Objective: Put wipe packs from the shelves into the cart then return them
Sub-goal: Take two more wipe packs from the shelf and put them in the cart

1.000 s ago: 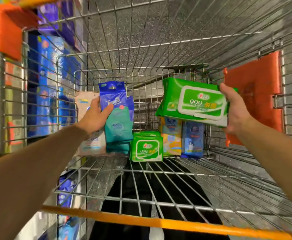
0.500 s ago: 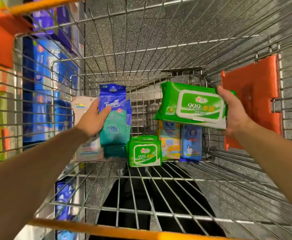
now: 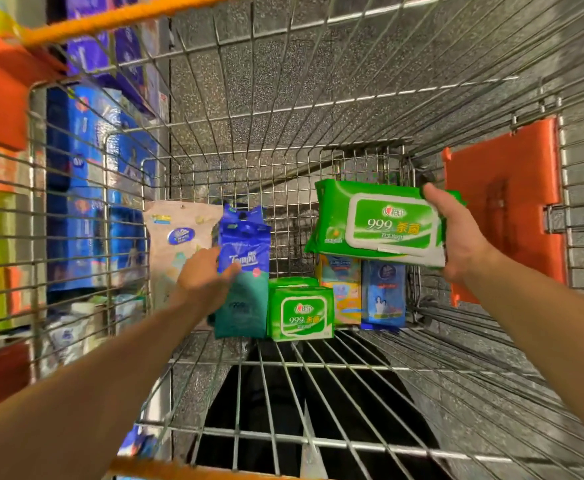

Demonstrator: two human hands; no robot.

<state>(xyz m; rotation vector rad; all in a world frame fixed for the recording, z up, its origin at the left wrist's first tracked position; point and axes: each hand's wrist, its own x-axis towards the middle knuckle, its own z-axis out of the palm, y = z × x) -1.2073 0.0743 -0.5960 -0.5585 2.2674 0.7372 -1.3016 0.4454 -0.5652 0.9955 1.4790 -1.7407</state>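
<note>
Wire mesh of a shopping cart [image 3: 318, 109] fills the view, seen from above, with speckled floor showing through it and store shelves of blue packages [image 3: 86, 188] beyond its left wall. Held above the far end of the basket, the large green wipe pack [image 3: 377, 221] sits in the right hand [image 3: 457, 237], fingers wrapped around its right edge and thumb over the top. Below it, standing against the far wall, are a small green wipe pack [image 3: 299, 313], a yellow pack [image 3: 344, 292] and a light blue pack [image 3: 383, 296]. To their left, the left hand [image 3: 204, 278] curls its fingers on the side of the blue and teal Tempo pack [image 3: 244, 271], which stands upright just beside the small green pack; how firm that hold is cannot be told. A beige pouch [image 3: 176, 244] stands behind the hand. Orange plastic panels [image 3: 505, 202] mark the cart's sides. Risks, as a judgement: the large pack is pinched at one end only, so it may sag or slip; lifting the Tempo pack could topple the neighbouring upright packs; a pack corner could catch on the wire grid.
</note>
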